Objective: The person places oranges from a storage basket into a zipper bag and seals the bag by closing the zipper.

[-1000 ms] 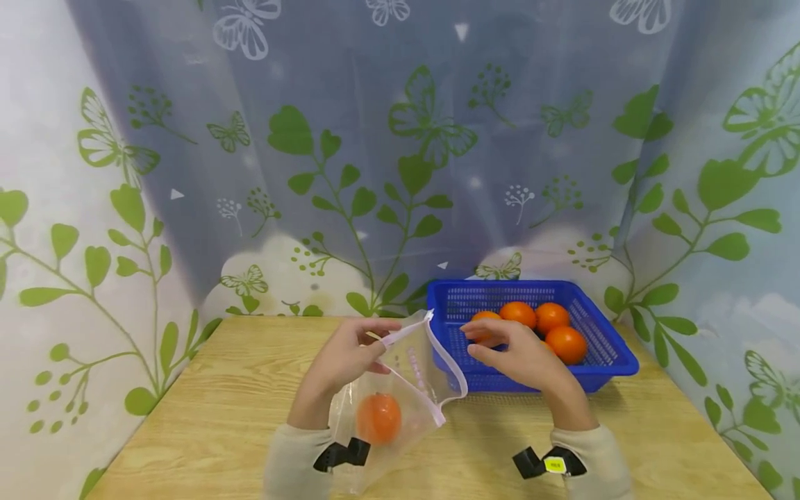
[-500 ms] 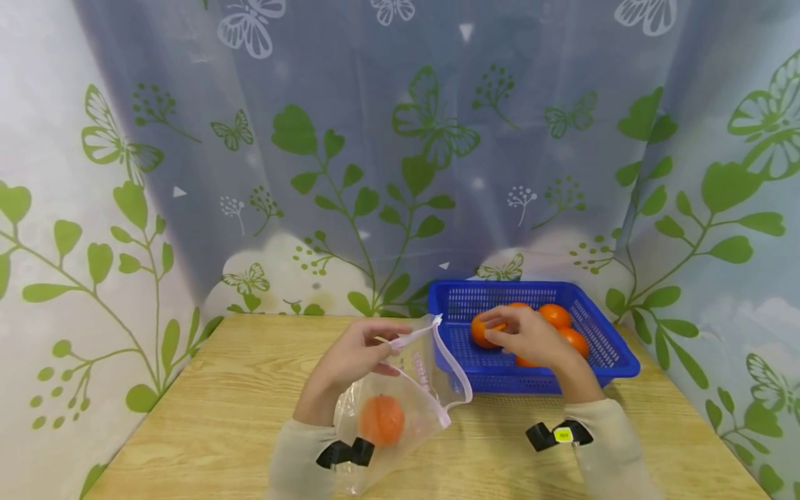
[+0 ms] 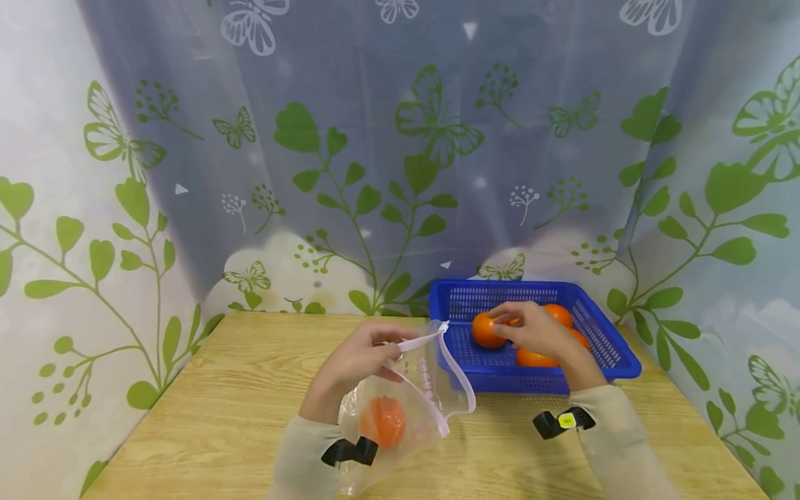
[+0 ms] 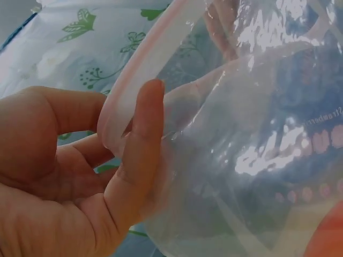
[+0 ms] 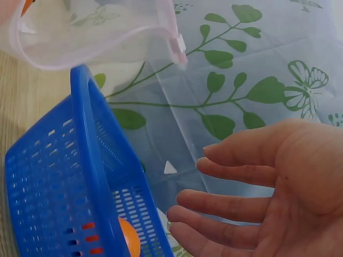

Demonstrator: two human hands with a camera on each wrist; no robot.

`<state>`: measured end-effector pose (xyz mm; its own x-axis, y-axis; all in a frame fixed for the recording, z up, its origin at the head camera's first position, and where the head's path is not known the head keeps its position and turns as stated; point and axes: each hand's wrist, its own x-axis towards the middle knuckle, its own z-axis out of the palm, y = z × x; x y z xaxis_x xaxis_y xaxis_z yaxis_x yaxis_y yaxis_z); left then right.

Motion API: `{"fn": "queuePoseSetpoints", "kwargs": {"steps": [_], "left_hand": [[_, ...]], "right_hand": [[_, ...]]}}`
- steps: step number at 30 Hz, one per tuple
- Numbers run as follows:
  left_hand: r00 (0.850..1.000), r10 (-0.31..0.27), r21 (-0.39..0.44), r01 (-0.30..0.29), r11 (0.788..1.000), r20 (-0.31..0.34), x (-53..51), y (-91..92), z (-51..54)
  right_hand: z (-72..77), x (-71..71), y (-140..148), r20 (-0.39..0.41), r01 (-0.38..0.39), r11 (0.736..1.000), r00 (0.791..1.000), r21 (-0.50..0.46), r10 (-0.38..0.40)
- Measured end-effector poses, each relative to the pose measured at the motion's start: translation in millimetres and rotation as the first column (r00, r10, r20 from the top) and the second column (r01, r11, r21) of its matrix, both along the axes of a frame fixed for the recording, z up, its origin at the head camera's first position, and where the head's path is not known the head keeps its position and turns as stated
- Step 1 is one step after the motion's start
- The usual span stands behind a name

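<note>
My left hand (image 3: 356, 361) pinches the pink-rimmed edge of a clear slider zip bag (image 3: 425, 378) between thumb and fingers. The bag's mouth gapes toward the right, and one orange (image 3: 383, 421) lies inside it. Over the blue basket (image 3: 459, 382), my right hand (image 3: 534, 330) has its fingertips at the right side of another orange (image 3: 487, 330); whether they touch it is unclear. Seen from the right wrist, the right hand's fingers (image 5: 230, 206) are relaxed and spread, with nothing between them. Several oranges lie in the basket, partly hidden by that hand.
A wooden table (image 3: 237, 403) carries the bag and the basket. Behind and to both sides hangs a cloth (image 3: 350, 173) printed with leaves and butterflies. The bag's open end is close to the basket's left front corner.
My right hand has moved from above the basket's left part to the right side of the nearest orange. The left hand still holds the bag and has shifted slightly right.
</note>
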<state>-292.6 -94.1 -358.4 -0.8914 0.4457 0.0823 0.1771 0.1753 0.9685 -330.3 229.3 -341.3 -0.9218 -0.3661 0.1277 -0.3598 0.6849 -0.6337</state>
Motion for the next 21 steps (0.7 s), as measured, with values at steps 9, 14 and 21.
{"fn": "queuePoseSetpoints", "kwargs": {"steps": [9, 14, 21], "left_hand": [[0.999, 0.034, -0.014, -0.033, 0.999, 0.036, 0.5, -0.5, -0.7], [0.997, 0.042, 0.0, -0.042, 0.999, 0.061, 0.5, 0.2, -1.3], [0.995, 0.05, 0.007, -0.051, 0.999, 0.091, -0.4, 2.9, -2.1]], "right_hand": [[-0.9, -8.8, 3, 0.025, 0.035, 0.998, 0.999, 0.052, -0.036], [-2.4, -10.4, 4, 0.033, 0.043, 0.997, 0.998, 0.07, -0.046], [-1.1, -13.0, 5, 0.051, 0.041, 0.996, 0.998, 0.078, -0.045]]}}
